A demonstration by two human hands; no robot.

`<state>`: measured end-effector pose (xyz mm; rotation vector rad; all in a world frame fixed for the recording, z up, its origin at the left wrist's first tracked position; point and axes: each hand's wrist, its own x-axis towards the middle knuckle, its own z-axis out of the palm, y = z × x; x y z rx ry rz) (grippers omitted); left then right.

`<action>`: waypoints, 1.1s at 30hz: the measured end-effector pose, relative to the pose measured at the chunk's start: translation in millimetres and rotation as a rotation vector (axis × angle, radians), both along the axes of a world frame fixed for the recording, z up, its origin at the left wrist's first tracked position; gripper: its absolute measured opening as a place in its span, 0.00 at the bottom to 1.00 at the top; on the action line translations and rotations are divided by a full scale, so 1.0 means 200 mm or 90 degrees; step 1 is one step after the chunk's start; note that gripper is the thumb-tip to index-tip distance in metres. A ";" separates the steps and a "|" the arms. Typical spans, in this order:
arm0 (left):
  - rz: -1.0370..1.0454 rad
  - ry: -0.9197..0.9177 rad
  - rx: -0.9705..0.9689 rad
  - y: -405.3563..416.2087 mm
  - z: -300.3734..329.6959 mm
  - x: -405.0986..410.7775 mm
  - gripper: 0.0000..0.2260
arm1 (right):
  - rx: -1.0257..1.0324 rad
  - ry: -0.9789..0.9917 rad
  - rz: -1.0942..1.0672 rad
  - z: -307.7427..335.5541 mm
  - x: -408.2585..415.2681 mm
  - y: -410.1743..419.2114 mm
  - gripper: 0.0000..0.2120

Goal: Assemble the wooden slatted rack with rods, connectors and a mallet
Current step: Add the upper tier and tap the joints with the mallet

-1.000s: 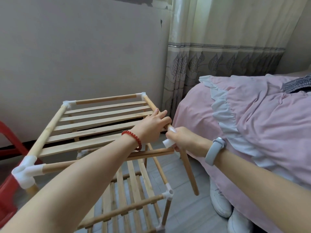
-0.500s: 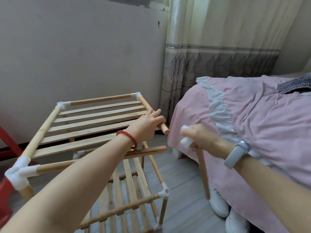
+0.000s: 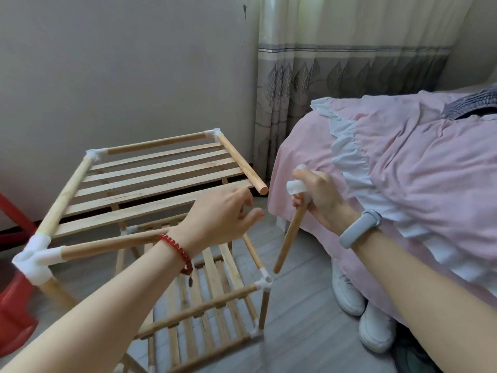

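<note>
So the right hand (image 3: 318, 196) has pulled the rod (image 3: 290, 238) with its connector (image 3: 295, 186) off the rack (image 3: 161, 173) corner, gripping both. Left hand (image 3: 223, 216) has let go, fingers loose, holding nothing. That corner needs refitting, I reckon.

One head-worn view looks forward and down — close over both forearms, onto the rack (image 3: 150, 179), the floor, the bed's (image 3: 403, 162) edge at right.

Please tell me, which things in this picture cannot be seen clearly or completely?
- White connector, head view: the right hand grips it, so its shape and its joint with the loose rod are hidden.
- Near end of the front top rod: the left hand covers it.
- Red chair: cut off by the left edge.
- White shoes: partly under the pink bedcover.
- Mallet: not in view.
</note>
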<state>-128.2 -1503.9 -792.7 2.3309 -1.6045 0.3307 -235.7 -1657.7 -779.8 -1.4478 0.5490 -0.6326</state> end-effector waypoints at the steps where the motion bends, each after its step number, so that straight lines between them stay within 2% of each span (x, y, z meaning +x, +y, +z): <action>1: 0.014 0.011 0.113 0.00 -0.01 -0.02 0.15 | -0.011 0.019 0.001 -0.03 0.00 0.01 0.11; 3: 0.018 -0.013 0.188 -0.01 -0.03 -0.03 0.16 | -0.020 0.044 0.001 -0.09 0.00 0.03 0.10; 7: 0.009 -0.030 0.132 0.00 -0.03 -0.02 0.15 | -0.030 0.047 0.010 -0.14 0.01 0.04 0.12; 12: -0.012 -0.024 0.067 0.03 0.00 -0.01 0.14 | -0.131 0.126 0.049 -0.14 0.05 0.09 0.11; 21: -0.016 -0.027 0.054 0.04 0.02 -0.02 0.13 | -0.178 0.125 0.049 -0.14 0.08 0.15 0.13; 28: -0.012 -0.010 0.053 0.03 0.02 -0.02 0.14 | -0.141 0.101 0.028 -0.13 0.08 0.17 0.20; 33: -0.012 -0.015 0.046 0.04 0.03 -0.02 0.14 | -0.142 0.107 0.024 -0.13 0.09 0.17 0.19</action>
